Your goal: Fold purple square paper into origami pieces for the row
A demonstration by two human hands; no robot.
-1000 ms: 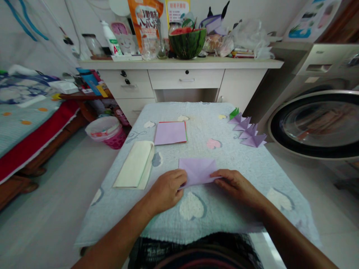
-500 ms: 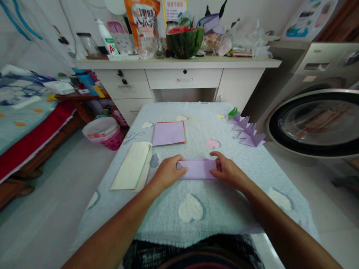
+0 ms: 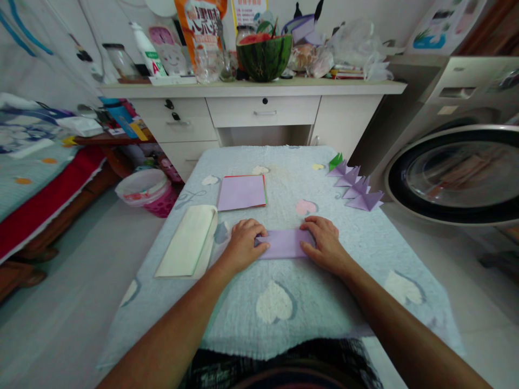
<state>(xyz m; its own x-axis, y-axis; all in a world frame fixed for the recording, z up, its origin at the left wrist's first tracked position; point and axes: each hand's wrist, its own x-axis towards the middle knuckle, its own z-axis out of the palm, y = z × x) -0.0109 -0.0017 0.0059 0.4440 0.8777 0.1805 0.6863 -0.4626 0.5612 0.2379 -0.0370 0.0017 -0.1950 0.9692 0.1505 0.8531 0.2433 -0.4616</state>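
Observation:
A folded strip of purple origami paper [image 3: 284,244] lies crosswise on the cloth-covered table in front of me. My left hand [image 3: 245,241] grips its left end, with the thumb on top and the fingers curled at the far edge. At the right end my right hand [image 3: 323,242] holds the strip, its thumb on the paper and its fingers bent over the far side. Both hands are closed on the paper, and their fingers partly hide its two ends. Beyond the left hand is a stack of square paper [image 3: 242,193] with a purple sheet on top.
A folded pale green paper [image 3: 184,241] lies left of my hands. Several folded purple paper pieces [image 3: 357,186] and a green one [image 3: 335,161] stand at the far right of the table [image 3: 275,335]. Behind are a cabinet [image 3: 263,111] and a washing machine with its door [image 3: 458,173] open.
My right hand has lowered its raised index finger and moved slightly left onto the strip. The left hand's fingers now curl further over the far edge. The camera view has shifted slightly.

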